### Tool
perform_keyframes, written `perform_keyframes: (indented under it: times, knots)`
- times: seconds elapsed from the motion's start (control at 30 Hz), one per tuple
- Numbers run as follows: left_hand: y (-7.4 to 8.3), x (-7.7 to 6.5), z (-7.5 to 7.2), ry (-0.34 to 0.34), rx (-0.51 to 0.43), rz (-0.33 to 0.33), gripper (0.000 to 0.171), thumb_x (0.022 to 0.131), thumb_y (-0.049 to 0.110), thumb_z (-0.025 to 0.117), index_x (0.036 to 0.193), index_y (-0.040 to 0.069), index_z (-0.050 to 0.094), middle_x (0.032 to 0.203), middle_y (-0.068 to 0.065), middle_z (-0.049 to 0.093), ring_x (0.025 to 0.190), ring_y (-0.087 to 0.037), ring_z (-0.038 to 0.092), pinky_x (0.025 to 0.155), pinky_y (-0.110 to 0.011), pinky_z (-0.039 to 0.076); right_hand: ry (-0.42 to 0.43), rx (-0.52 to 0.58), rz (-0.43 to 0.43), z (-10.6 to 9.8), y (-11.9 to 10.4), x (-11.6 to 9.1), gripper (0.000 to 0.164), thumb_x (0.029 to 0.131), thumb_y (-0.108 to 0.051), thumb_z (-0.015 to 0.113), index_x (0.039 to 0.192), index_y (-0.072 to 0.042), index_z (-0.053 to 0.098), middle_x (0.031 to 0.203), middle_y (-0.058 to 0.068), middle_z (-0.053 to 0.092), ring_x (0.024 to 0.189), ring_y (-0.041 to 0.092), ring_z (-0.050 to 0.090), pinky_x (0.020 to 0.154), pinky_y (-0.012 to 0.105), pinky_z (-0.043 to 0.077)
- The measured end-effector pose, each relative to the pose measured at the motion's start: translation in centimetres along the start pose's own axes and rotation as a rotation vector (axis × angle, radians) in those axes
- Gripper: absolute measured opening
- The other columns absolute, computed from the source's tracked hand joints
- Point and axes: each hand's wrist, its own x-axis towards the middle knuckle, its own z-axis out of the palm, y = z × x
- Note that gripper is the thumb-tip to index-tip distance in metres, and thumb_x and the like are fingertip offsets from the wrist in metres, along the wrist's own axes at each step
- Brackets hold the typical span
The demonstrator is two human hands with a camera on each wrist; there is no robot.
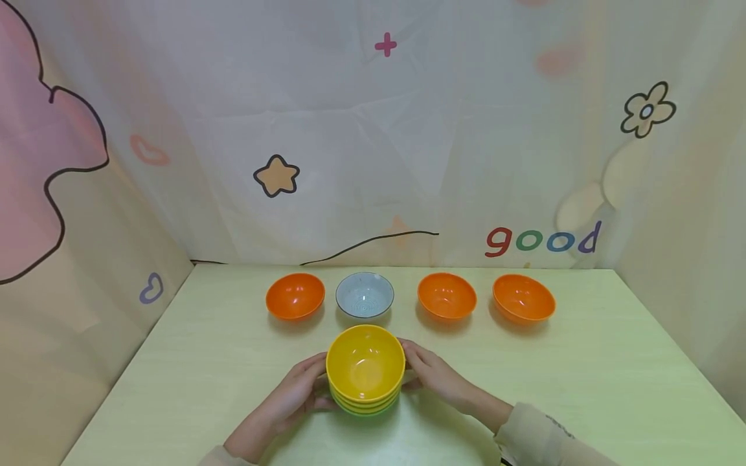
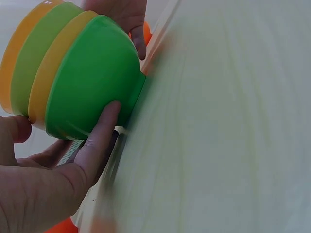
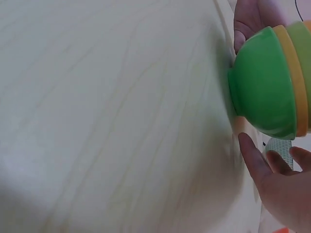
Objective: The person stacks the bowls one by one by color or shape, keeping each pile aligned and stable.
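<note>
A nested stack of several bowls (image 1: pixel 366 369) stands upright on the table in front of me, yellow on top and a green bowl (image 2: pixel 95 80) at the bottom, with light green and yellow rims between. My left hand (image 1: pixel 294 391) grips the stack's left side, thumb by the upper rims and a straight finger along the green bowl. On the other side is my right hand (image 1: pixel 437 375), its fingers reaching along the rim in the head view. In the right wrist view its fingertips (image 3: pixel 246 141) lie just off the green wall, loosely extended.
Behind the stack runs a row: an orange bowl (image 1: pixel 295 296), a pale blue-grey bowl (image 1: pixel 364 295) with a dark rim, then another orange bowl (image 1: pixel 447 296) and an orange bowl (image 1: pixel 524 298) at right. A printed curtain (image 1: pixel 350 129) borders the pale green table (image 1: pixel 612 388).
</note>
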Motion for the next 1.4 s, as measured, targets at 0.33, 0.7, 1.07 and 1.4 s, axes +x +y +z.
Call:
perform_keyframes:
  times: [0.33, 0.7, 1.07, 1.4]
  knots:
    - [0.1, -0.1, 0.1, 0.008, -0.011, -0.007, 0.064, 0.092, 0.046, 0.048, 0.140, 0.005, 0.036, 0.143, -0.016, 0.037, 0.116, -0.023, 0.051, 0.085, -0.043, 0.052, -0.062, 0.083, 0.015, 0.4, 0.6, -0.3, 0.062, 0.099, -0.048, 0.024, 0.143, -0.004, 0.028, 0.133, 0.019, 0.045, 0.112, 0.024, 0.052, 0.086, 0.039, 0.052]
    - [0.5, -0.6, -0.3, 0.023, -0.004, 0.012, 0.061, 0.093, 0.042, 0.047, 0.139, 0.003, 0.037, 0.141, -0.016, 0.039, 0.113, -0.022, 0.054, 0.086, -0.041, 0.051, -0.098, 0.180, 0.000, 0.9, 1.2, -0.1, 0.066, 0.097, -0.052, 0.022, 0.142, -0.003, 0.028, 0.140, 0.020, 0.038, 0.119, 0.027, 0.048, 0.088, 0.037, 0.051]
    - [2.4, -0.5, -2.6, 0.266, 0.128, 0.057, 0.045, 0.099, 0.025, 0.040, 0.133, -0.004, 0.041, 0.134, -0.025, 0.046, 0.112, -0.035, 0.055, 0.084, -0.043, 0.052, -0.081, 0.217, 0.000, 0.8, 1.4, -0.2, 0.069, 0.096, -0.054, 0.025, 0.140, -0.002, 0.031, 0.137, 0.017, 0.040, 0.117, 0.025, 0.049, 0.087, 0.037, 0.051]
    - [4.5, -0.3, -7.1, 0.566, 0.285, 0.046, 0.046, 0.096, 0.027, 0.045, 0.129, -0.004, 0.043, 0.126, -0.026, 0.050, 0.105, -0.034, 0.058, 0.079, -0.036, 0.054, -0.084, 0.242, 0.004, 1.1, 1.3, -0.2, 0.071, 0.095, -0.055, 0.027, 0.141, -0.001, 0.029, 0.138, 0.018, 0.038, 0.119, 0.026, 0.047, 0.087, 0.036, 0.051]
